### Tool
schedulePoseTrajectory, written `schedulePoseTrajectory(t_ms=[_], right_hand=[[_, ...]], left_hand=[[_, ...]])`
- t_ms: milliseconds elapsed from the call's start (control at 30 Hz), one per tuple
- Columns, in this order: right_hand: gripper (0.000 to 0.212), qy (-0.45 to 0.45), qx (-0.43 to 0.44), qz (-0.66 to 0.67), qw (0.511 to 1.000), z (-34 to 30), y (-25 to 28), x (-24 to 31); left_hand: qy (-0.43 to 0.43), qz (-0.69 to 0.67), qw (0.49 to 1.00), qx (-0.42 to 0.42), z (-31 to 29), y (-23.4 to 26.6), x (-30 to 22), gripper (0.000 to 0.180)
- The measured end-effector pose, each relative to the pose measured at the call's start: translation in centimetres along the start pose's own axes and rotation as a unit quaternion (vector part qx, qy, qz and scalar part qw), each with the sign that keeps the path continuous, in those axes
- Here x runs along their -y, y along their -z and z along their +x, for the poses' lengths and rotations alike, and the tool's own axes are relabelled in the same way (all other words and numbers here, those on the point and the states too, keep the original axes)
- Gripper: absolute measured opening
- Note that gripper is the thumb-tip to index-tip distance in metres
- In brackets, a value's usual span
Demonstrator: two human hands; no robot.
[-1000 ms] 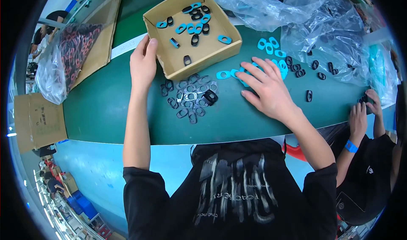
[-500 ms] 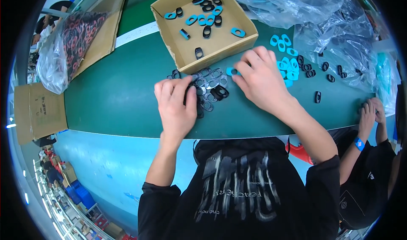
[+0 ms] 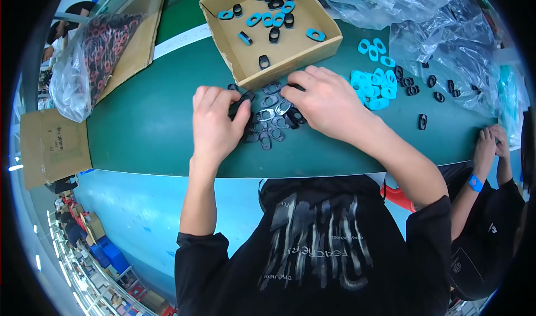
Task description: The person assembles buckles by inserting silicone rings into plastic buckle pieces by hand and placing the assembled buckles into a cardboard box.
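My left hand (image 3: 215,117) is closed, thumb and fingers pinching a black oval ring piece (image 3: 244,98) at the left of a small pile. Flat grey oval rings (image 3: 264,115) make up most of that pile, with a few black pieces (image 3: 294,116) among them. My right hand (image 3: 329,101) reaches over the pile's right edge. Its fingers are bent together near the rings, and whatever lies between the fingertips is hidden. Beside my right wrist lies a heap of teal oval rings (image 3: 371,84).
Just beyond my hands stands an open cardboard box (image 3: 240,50) holding teal and black pieces. Clear plastic bags (image 3: 435,42) and loose black rings (image 3: 422,121) lie to the right. At left are a bag of red-and-black pieces (image 3: 106,53) and a carton (image 3: 56,148). A co-worker's hands (image 3: 491,140) rest at far right.
My right hand has moved slightly left to the grey rings, and the teal ring at its fingertips no longer shows there. My left hand has shifted a little left, now with a black piece visible.
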State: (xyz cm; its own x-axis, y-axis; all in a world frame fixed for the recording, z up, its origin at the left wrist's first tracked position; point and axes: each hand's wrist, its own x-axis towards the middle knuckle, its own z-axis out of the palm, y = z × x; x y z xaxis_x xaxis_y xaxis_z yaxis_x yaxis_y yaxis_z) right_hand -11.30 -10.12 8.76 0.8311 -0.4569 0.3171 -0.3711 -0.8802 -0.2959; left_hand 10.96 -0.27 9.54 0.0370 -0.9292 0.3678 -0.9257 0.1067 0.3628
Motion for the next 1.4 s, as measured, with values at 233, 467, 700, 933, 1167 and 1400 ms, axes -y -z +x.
schedulePoseTrajectory(t_ms=[233, 467, 700, 933, 1167, 1400], right_hand=[[0.015, -0.005, -0.034, 0.017, 0.999, 0.0, -0.2, 0.0], [0.027, -0.077, -0.088, 0.157, 0.981, -3.1, 4.8, 0.4], [0.031, -0.315, -0.004, 0.21, 0.926, -12.6, 5.2, 1.3], [0.043, -0.297, 0.002, 0.145, 0.944, -15.8, 5.8, 1.4], [0.04, -0.241, 0.01, 0.142, 0.96, -15.2, 6.0, 0.6], [0.036, -0.292, -0.033, 0.148, 0.944, -16.0, 5.6, 0.8]], left_hand=[[0.102, -0.007, 0.995, 0.02, -4.8, 3.2, 2.8, 0.014], [0.077, -0.005, 0.992, -0.101, -7.1, 1.9, 4.3, 0.023], [0.056, -0.014, 0.996, -0.065, -8.2, 2.5, 3.8, 0.018], [0.057, -0.026, 0.998, -0.024, -8.6, 2.3, 3.8, 0.024], [0.168, 0.017, 0.985, 0.028, -8.9, 4.9, 2.7, 0.03], [0.163, -0.044, 0.986, 0.011, -7.9, 3.8, 2.7, 0.029]])
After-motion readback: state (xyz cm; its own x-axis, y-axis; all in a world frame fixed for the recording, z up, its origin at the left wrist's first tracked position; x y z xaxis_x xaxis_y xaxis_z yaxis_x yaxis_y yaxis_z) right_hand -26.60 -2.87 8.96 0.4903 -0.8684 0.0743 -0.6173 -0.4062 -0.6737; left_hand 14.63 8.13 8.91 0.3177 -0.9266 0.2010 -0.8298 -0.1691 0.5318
